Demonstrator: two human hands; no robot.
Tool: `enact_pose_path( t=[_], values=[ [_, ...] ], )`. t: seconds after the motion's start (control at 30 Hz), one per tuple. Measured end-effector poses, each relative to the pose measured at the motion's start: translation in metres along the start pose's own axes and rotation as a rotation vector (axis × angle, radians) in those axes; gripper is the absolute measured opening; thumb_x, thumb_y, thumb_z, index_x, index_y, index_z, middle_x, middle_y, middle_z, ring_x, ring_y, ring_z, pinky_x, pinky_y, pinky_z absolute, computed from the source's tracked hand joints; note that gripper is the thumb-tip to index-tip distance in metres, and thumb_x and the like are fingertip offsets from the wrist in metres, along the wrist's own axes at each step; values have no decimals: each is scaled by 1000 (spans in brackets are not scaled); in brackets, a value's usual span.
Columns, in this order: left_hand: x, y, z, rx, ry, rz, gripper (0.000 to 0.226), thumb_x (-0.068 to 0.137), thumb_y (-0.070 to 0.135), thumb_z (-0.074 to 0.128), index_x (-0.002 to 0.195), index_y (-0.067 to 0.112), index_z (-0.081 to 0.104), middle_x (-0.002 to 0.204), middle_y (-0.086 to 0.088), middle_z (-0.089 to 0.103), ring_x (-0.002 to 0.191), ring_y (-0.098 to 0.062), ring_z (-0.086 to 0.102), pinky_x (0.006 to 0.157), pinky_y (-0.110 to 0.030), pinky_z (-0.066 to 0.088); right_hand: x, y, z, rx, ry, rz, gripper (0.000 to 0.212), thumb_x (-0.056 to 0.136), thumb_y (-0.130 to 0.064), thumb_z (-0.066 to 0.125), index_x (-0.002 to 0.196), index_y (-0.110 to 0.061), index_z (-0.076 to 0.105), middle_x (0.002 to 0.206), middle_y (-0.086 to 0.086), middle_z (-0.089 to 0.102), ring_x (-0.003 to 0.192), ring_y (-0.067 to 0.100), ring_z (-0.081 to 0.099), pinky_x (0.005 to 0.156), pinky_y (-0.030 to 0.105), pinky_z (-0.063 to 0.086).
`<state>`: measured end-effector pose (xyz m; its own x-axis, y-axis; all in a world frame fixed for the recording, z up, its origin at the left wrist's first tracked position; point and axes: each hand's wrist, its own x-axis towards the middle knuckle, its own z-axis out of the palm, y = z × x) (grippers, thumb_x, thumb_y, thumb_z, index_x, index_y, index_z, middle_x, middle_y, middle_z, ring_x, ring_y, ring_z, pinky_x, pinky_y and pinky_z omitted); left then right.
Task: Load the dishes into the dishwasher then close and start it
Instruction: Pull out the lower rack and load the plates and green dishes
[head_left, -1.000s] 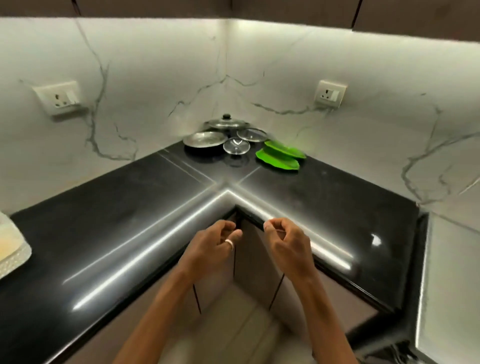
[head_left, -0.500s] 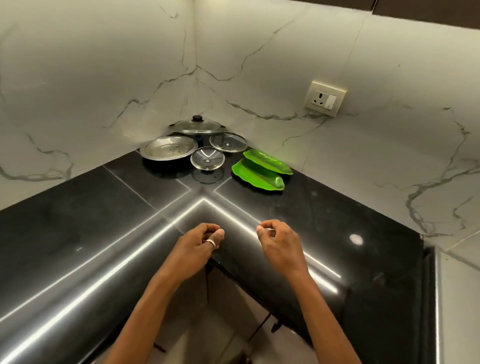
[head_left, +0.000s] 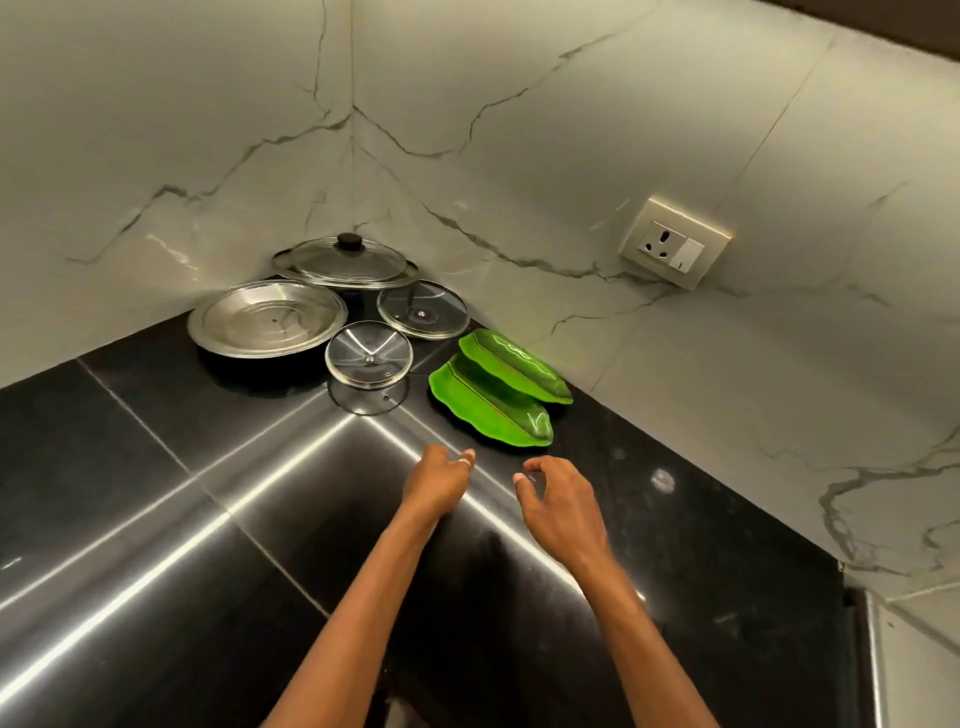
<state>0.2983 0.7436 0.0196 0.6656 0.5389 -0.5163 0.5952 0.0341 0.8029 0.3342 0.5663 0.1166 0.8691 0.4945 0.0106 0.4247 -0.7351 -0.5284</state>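
Note:
Dishes sit in the far corner of a black counter (head_left: 156, 519). A steel plate (head_left: 267, 318) lies at the left, with a knobbed glass lid (head_left: 347, 262) on a pan behind it. Two smaller glass lids (head_left: 422, 309) (head_left: 369, 354) rest upturned in the middle. Two green leaf-shaped plates (head_left: 491, 410) (head_left: 514, 364) overlap at the right. My left hand (head_left: 436, 480) hovers over the counter just short of the nearer green plate, fingers loosely curled and holding nothing. My right hand (head_left: 558, 506) is beside it, fingers curled but apart, also holding nothing. The dishwasher is out of view.
Marble-patterned walls meet behind the dishes. A wall socket (head_left: 675, 248) sits on the right wall above the counter. The counter ends at a pale surface (head_left: 914, 649) at the far right.
Both hands have reached forward from the counter's front edge toward the green plates, and the view has moved in closer to the corner.

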Motion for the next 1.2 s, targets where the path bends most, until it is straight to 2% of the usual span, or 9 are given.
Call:
enact_pose_path(
  t=[0.07, 0.2, 0.37, 0.47, 0.53, 0.6, 0.8, 1.0, 1.2],
  values=[
    [22, 24, 8, 20, 39, -3, 69, 80, 65, 53, 115, 7, 60, 111, -14, 73, 108, -36, 67, 94, -44, 53, 18, -3, 2, -30, -2, -13, 30, 97, -32, 61, 121, -14, 66, 122, 1, 65, 114, 17, 60, 91, 24, 42],
    [69, 46, 21, -53, 76, -131, 75, 83, 53, 58, 133, -3, 52, 125, -22, 67, 117, -40, 62, 99, -43, 51, 56, -11, 6, -71, -5, -30, 33, 99, -33, 59, 124, -14, 65, 123, 3, 65, 111, 19, 61, 91, 29, 45],
    [148, 25, 49, -164, 121, -251, 63, 66, 48, 57, 109, 3, 64, 104, -19, 73, 96, -40, 70, 86, -48, 59, 82, -9, 9, -87, -3, -22, 34, 100, -34, 56, 127, -15, 63, 127, 0, 62, 115, 17, 59, 92, 30, 48],
    [162, 27, 55, -239, 112, -295, 52, 59, 33, 58, 100, 4, 68, 95, -17, 75, 87, -38, 73, 80, -48, 62, 94, -4, 9, -107, 13, -23, 33, 100, -33, 56, 126, -15, 64, 127, 0, 63, 116, 18, 60, 93, 32, 49],
    [141, 40, 47, -252, 97, -277, 36, 61, 21, 54, 89, 4, 69, 75, -12, 74, 81, -34, 75, 78, -47, 63, 105, -1, 9, -131, 21, -21, 33, 100, -33, 55, 126, -15, 64, 128, 1, 63, 116, 19, 61, 93, 34, 50],
    [106, 55, 30, -255, 112, -235, 26, 66, 20, 52, 84, 9, 67, 68, -7, 72, 75, -32, 75, 78, -48, 62, 118, 0, 11, -153, 25, -12, 32, 100, -32, 54, 125, -15, 65, 126, 2, 64, 115, 20, 61, 93, 36, 50],
    [50, 37, -8, -196, 169, -150, 12, 90, 22, 54, 94, 15, 63, 82, -3, 69, 61, -22, 72, 78, -44, 62, 157, -4, 31, -263, 38, -25, 28, 99, -28, 52, 116, -13, 66, 117, 7, 67, 107, 29, 63, 86, 41, 51],
    [12, 22, -55, -83, 239, -142, 13, 96, 28, 53, 95, 15, 53, 84, -5, 69, 63, -22, 72, 80, -45, 59, 189, -5, 66, -477, -62, -91, 27, 99, -27, 51, 107, -5, 63, 112, 16, 63, 104, 38, 61, 81, 44, 50],
    [-13, 37, -83, -74, 243, -85, 12, 97, 27, 54, 94, 16, 51, 83, -3, 69, 58, -18, 71, 78, -44, 58, 218, -2, 88, -661, -102, -158, 20, 97, -24, 55, 110, -10, 62, 112, 14, 61, 107, 36, 58, 80, 46, 50]
  ],
)
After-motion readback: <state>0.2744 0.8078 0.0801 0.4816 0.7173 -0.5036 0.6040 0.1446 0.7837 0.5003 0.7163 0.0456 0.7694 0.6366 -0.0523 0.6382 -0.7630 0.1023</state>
